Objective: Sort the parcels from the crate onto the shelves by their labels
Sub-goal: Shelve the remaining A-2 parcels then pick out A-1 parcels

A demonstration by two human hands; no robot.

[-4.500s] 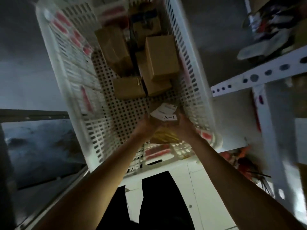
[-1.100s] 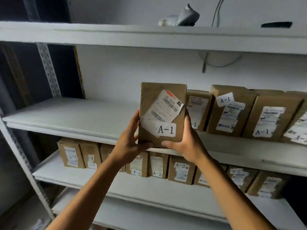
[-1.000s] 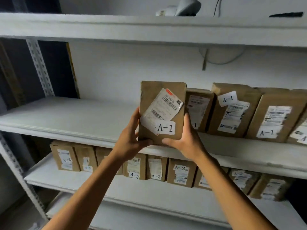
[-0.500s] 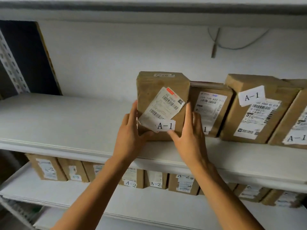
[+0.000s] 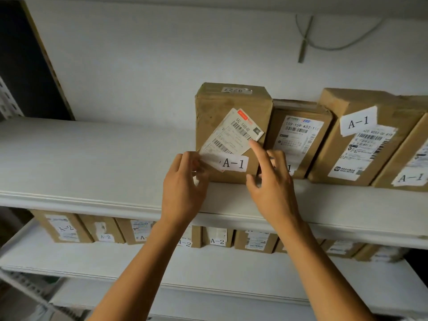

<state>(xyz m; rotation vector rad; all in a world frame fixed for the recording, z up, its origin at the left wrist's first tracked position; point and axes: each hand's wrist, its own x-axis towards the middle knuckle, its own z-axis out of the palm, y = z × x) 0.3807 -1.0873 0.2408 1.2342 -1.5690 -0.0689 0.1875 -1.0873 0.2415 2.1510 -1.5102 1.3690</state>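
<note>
I am looking up at the parcel [image 5: 232,133], which is standing upright on the upper shelf [image 5: 92,158] at the left end of a row of brown boxes, its right side sitting against the neighbouring box [image 5: 298,137]. Its A-1 tag [image 5: 232,163] is facing outward, matching the A-1 tag [image 5: 358,121] on a box further right, so I am judging that it is going here because the label calls for this shelf; the boxes on the lower shelf [image 5: 208,265] are carrying A-2 tags instead. Standing it on end with the tag forward is keeping the row readable from the front. My left hand [image 5: 183,193] is sitting at the parcel's lower left corner with fingers loosely spread, the fingertips lying right at the edge of the loose shipping label [image 5: 231,135]; I cannot tell whether they are touching it or just beside it. My right hand [image 5: 271,184] is sitting at the lower right corner, fingers relaxed and apart, the forefinger pointing up across the parcel's front near the label's edge. Neither hand is curling round the parcel, which is resting on the shelf by its own weight. I am judging this placement as nearly done, with letting go the step in hand.
</note>
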